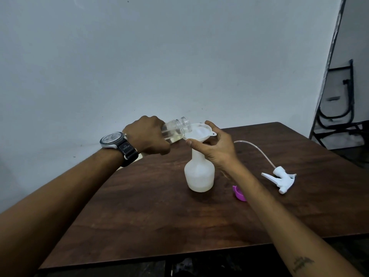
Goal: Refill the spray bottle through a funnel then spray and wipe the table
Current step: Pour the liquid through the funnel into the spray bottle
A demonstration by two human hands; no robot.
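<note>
Dark wooden table (139, 206) stands against a pale wall. The white spray bottle (199, 174) is upright near the table's middle, with a white funnel (197, 132) seated in its neck. The left hand (147, 136), a watch (113, 139) on its wrist, is wrapped round a clear bottle (175, 130) tipped in from 10 o'clock. Its mouth is over the funnel's rim and a little pale liquid is inside. The right hand (217, 148) pinches the funnel rim from 3 o'clock between thumb and fingers. At 3 o'clock of the spray bottle lies the white trigger head (281, 177) with its thin tube (257, 150). A purple cap (238, 193) lies at 4 o'clock, partly behind the right forearm.
</note>
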